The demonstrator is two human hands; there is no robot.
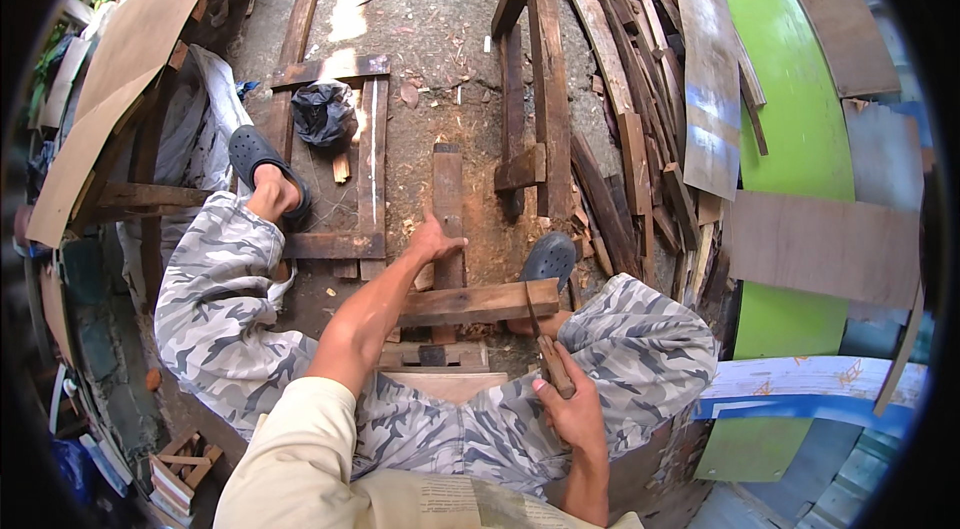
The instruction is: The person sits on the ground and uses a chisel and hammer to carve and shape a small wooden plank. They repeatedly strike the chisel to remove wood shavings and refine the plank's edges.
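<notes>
My left hand (437,237) reaches forward over a narrow upright-lying plank (448,179). Its thumb stretches across the plank and the index finger points ahead; the other fingers are partly hidden. In my right hand (575,407) is a handsaw (555,367) with a wooden handle, closed in my fingers. The thin dark saw blade points forward, against the right end of a brown wooden board (475,303). That board lies crosswise between my legs, over the narrow plank.
A wooden frame (374,169) with a black plastic bag (323,113) lies ahead left. Another frame (550,79) stands ahead right, beside a pile of wood strips (640,109). Green (790,99) and grey sheets lie far right. A brown panel (130,59) leans at left.
</notes>
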